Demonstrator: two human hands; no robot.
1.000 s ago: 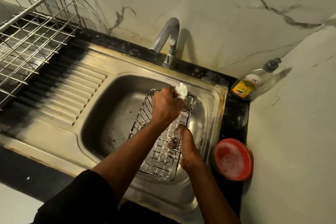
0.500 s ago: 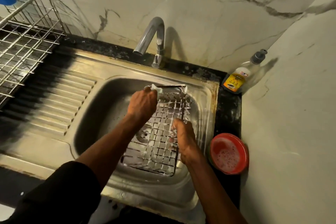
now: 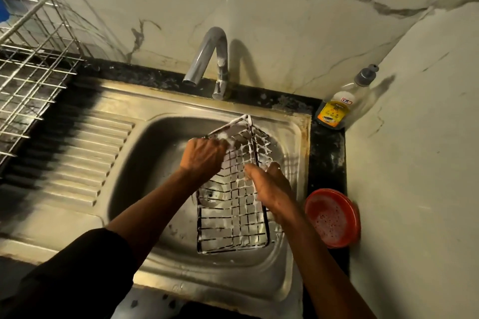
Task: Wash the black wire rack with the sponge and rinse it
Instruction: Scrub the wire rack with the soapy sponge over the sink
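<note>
The black wire rack, streaked with white foam, stands tilted in the steel sink basin, its far end raised. My left hand is curled over the rack's upper left rim, with a bit of white foamy sponge showing at its fingertips. My right hand grips the rack's right edge near the middle. Most of the sponge is hidden by the left hand.
The tap stands behind the basin with no water running. A soap bottle sits in the back right corner. A red bowl with foamy water rests on the right. A wire dish rack stands over the left drainboard.
The rack has been turned and lifted at its far end. My left hand slid the sponge leftward along the top rim. My right hand kept its hold on the right edge.
</note>
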